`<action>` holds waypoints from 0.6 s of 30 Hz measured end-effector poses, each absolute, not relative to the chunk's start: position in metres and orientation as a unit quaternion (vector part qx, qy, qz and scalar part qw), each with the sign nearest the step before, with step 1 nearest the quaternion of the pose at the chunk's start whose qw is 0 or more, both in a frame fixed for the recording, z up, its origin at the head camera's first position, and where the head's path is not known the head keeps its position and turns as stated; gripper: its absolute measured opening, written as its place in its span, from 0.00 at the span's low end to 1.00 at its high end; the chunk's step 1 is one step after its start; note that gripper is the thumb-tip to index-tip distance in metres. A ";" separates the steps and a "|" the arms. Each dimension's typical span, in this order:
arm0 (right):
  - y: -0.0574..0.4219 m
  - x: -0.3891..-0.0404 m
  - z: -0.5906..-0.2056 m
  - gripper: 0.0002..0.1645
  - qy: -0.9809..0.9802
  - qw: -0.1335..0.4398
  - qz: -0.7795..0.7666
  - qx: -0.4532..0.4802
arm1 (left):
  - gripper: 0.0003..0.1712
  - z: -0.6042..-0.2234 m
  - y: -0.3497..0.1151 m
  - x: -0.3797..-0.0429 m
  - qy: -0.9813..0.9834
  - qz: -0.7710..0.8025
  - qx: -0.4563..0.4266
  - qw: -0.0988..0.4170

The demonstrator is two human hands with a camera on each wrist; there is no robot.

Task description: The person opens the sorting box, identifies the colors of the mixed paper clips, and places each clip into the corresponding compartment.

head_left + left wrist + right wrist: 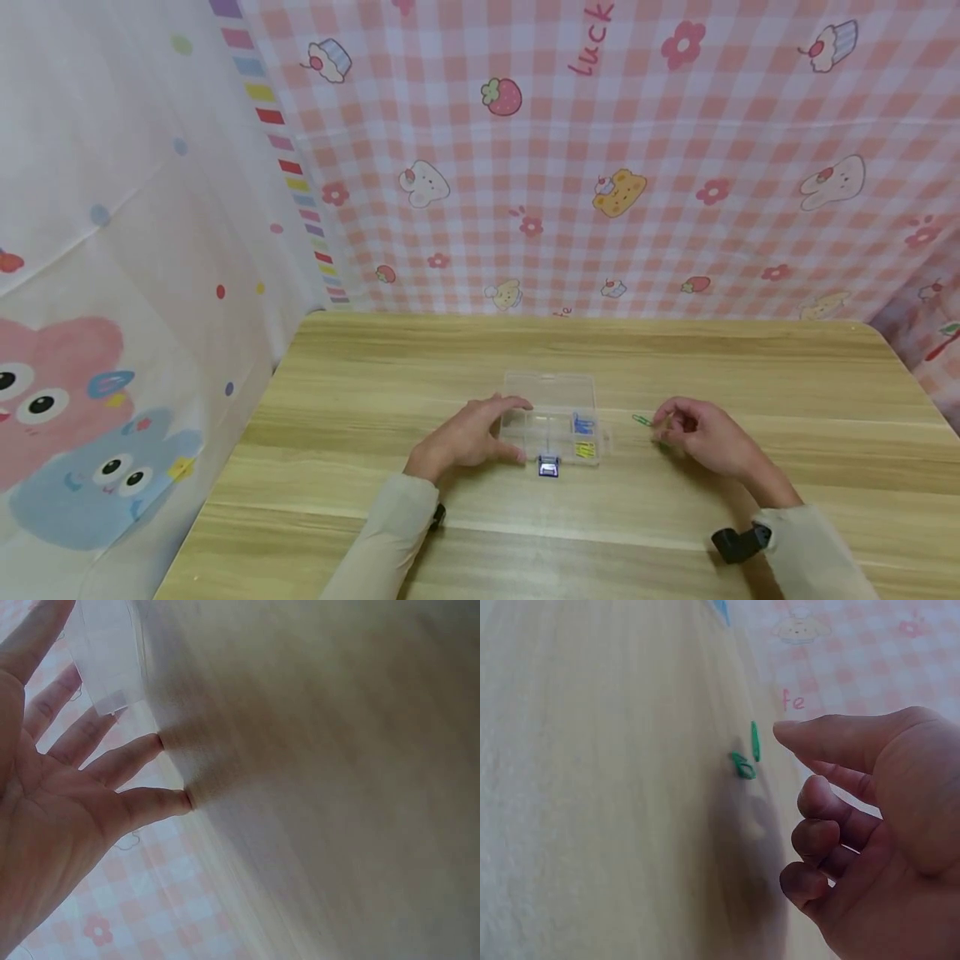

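Observation:
A clear plastic compartment box [561, 457] lies on the table with its lid [549, 390] folded back. Blue paper clips [583, 424] and yellow paper clips [585, 450] sit in two compartments on its right side. My left hand [472, 433] holds the box's left end, thumb at the near edge and index finger toward the far side. In the left wrist view, the smallest fingers' tips touch the table. My right hand [697, 429], fingers bent, hovers by two green paper clips [755, 741]; a gap shows between thumb and clips in the right wrist view.
A small dark-blue and silver piece [548, 466] sits at the box's near edge, its kind unclear. The wooden table [570, 542] meets a pink checked cloth [525, 167] at the back. A white printed cloth [135, 275] hangs at the left.

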State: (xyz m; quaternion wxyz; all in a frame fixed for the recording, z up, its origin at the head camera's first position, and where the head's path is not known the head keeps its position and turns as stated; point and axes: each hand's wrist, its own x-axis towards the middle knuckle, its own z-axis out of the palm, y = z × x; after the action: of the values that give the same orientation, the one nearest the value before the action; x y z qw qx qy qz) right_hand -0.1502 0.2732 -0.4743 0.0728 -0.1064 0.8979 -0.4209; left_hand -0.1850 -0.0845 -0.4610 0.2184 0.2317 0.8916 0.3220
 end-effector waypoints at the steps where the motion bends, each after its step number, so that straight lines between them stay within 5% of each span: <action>1: 0.273 -0.152 -0.476 0.07 0.901 0.067 -0.416 -0.106 | 0.40 -0.461 -0.085 -0.185 0.891 0.323 0.232 0.218; 18: 0.267 -0.166 -0.483 0.10 0.911 0.065 -0.396 -0.093 | 0.39 -0.463 -0.086 -0.186 0.893 0.319 0.233 0.216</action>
State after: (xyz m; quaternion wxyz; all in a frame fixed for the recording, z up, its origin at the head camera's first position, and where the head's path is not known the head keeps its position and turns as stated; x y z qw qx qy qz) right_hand -0.1664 0.2670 -0.4833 0.0652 -0.0925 0.9114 -0.3957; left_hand -0.1857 -0.0859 -0.4632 0.2158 0.2328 0.8931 0.3187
